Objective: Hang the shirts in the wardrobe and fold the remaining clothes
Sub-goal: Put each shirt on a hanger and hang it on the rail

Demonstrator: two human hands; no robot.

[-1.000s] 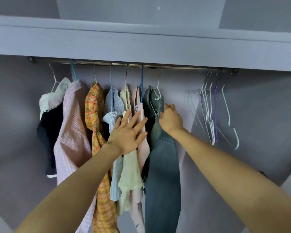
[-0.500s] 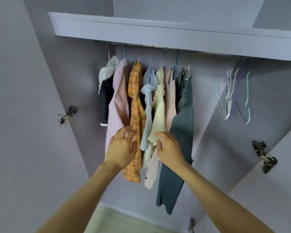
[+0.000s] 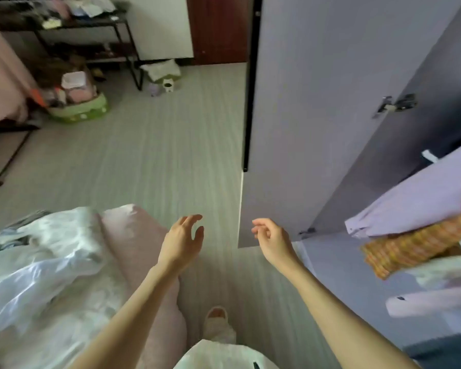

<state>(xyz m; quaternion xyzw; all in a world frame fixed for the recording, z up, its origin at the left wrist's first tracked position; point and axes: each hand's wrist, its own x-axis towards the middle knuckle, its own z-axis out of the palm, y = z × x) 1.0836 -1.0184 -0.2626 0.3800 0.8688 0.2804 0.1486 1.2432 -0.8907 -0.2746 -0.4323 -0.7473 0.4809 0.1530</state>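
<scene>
Both my hands hang in the air over the floor and hold nothing. My left hand [image 3: 182,242] has relaxed, spread fingers, just right of the bed's pink edge. My right hand [image 3: 270,239] has loosely curled fingers, in front of the open grey wardrobe door [image 3: 304,115]. At the right edge hang the lower ends of shirts in the wardrobe: a pale lilac striped shirt [image 3: 415,203], an orange plaid shirt [image 3: 410,249] and a pale one [image 3: 447,270] below it. White crumpled clothes [image 3: 40,257] lie on the bed at the left.
The bed with a pink sheet [image 3: 136,241] fills the lower left. A grey wood-look floor [image 3: 144,155] stretches ahead. A black metal rack [image 3: 91,27] and a green basket [image 3: 77,107] with clutter stand at the back left. My slippered foot [image 3: 218,326] is below.
My view has swung from the wardrobe's hanging clothes left and down to the floor and bed. Both hands have let go of the hanging shirts and now hang free.
</scene>
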